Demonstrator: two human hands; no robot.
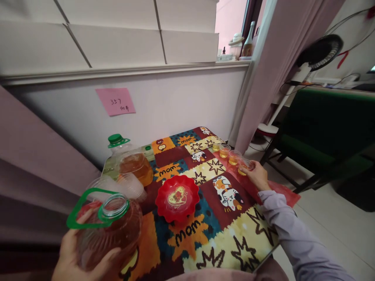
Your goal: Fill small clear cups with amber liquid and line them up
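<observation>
Nearest, a large clear jug [124,234] is clasped by the left grip [72,255], with the thumb laid on its near side and the fingers curled about its left. Its ribbed body is tinted amber-brown by the liquid inside; its round mouth is left uncapped and is ringed in green, and a green loop handle [73,212] is set out to the left, above the fingers.

Between the two grips, a red scalloped bowl [165,201] marked with a yellow heart is placed on the patterned tabletop [171,157]. Beyond the left grip, stacked clear cups [131,187] are laid on their sides.

Ahead of the bowl and well to its right, a small clear cup [242,170] with yellow liquid low in it is pinched near the rim by the right grip [258,175]; whether it is lifted cannot be told. Just past that grip, similar filled cups [233,158] are lined up in a row by a red sheet [283,191].

Farther beyond the left grip, a second jug [134,166] of amber liquid is topped with a green cap [115,139].
</observation>
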